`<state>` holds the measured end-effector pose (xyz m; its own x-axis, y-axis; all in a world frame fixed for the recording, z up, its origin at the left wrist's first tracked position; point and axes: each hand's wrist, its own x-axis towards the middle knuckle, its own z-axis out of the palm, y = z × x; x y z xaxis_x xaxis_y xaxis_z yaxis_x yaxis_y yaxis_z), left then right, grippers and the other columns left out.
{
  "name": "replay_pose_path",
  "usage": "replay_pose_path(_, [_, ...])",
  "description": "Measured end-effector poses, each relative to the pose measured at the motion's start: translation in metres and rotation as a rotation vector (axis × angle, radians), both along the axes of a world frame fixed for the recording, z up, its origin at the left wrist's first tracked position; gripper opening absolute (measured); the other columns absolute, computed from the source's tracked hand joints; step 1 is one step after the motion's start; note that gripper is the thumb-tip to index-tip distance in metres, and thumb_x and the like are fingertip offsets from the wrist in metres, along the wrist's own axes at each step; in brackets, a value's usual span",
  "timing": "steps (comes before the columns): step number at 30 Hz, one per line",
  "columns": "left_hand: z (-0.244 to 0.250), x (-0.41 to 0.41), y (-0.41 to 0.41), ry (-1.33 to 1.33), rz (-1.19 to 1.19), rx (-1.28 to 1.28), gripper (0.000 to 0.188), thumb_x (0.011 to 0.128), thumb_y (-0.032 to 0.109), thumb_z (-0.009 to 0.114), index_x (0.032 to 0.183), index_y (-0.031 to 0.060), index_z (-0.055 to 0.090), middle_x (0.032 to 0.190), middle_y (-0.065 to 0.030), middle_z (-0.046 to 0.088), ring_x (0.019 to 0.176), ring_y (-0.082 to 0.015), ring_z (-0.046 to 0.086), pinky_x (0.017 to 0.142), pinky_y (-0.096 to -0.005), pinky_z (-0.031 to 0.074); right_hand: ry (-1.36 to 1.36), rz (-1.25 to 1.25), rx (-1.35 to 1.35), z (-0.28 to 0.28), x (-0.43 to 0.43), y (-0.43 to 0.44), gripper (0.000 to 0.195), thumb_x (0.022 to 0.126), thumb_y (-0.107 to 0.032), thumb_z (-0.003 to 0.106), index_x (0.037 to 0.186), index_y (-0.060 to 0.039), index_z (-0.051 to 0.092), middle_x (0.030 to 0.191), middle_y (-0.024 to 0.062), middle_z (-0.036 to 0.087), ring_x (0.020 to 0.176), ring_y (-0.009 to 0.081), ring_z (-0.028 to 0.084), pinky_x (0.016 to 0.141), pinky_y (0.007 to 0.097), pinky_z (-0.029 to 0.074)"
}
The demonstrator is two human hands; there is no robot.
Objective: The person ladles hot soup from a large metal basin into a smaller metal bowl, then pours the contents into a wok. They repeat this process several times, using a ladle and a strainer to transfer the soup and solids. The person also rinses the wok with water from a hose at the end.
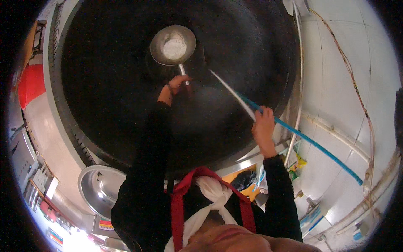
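My left hand (pixel 177 84) grips the short handle of a round metal ladle-like scoop (pixel 158 50). The scoop is over a very large black wok (pixel 110 78), and a whitish patch (pixel 174 48) shows in its bowl; whether that is contents or glare, I cannot tell. Over the wok's right rim, my right hand (pixel 263 126) is closed around a long blue hose or rod (pixel 318 146). From that same hand, a pale tapering streak (pixel 231 91) reaches toward the wok's middle; blur hides whether it is a stick or a water jet.
A shiny metal basin (pixel 102 189) stands at the wok's lower left. Further left is a red bucket-like container (pixel 31 85). A metal pipe (pixel 300 63) runs along the right rim, before a white tiled wall (pixel 333 72) with a hanging cable (pixel 349 66). Bagged items (pixel 296 162) lie beneath my right arm.
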<state>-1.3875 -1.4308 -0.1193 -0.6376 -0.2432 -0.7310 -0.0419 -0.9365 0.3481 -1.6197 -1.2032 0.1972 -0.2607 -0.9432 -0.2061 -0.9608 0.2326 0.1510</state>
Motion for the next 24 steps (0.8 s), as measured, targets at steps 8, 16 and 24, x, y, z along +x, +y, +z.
replay_pose_path(8, [0.033,0.109,0.098,-0.008,0.086,-0.149,0.016,0.090,0.019,0.059,0.085,0.0040,0.056,0.067,-0.0053,0.057,0.058,-0.0202,0.055,0.056,-0.0330,0.048,0.157,0.124,0.017,-0.038,-0.023,0.003,0.021,0.086,-0.009,0.050,0.104,-0.0079,0.061,0.092,0.0128,0.062,0.090,0.0314,0.059,0.079,0.0436,0.047])
replay_pose_path(16, [0.196,0.125,0.152,-0.452,-0.272,-0.751,0.018,0.086,0.012,0.063,0.088,-0.0028,0.054,0.064,-0.0079,0.056,0.050,-0.0196,0.054,0.048,-0.0353,0.047,-0.245,-0.077,0.103,0.031,0.042,0.009,0.031,0.082,-0.025,0.068,0.105,-0.0078,0.057,0.087,0.0166,0.067,0.078,0.0380,0.067,0.065,0.0492,0.052])
replay_pose_path(24, [0.219,0.146,0.180,-0.235,-0.215,-0.675,0.021,0.086,0.012,0.062,0.097,-0.0011,0.050,0.062,-0.0058,0.054,0.049,-0.0171,0.054,0.043,-0.0333,0.044,-0.376,-0.218,-0.034,0.083,0.080,0.002,0.035,0.082,-0.032,0.070,0.102,-0.0062,0.056,0.097,0.0182,0.067,0.092,0.0393,0.064,0.075,0.0502,0.052])
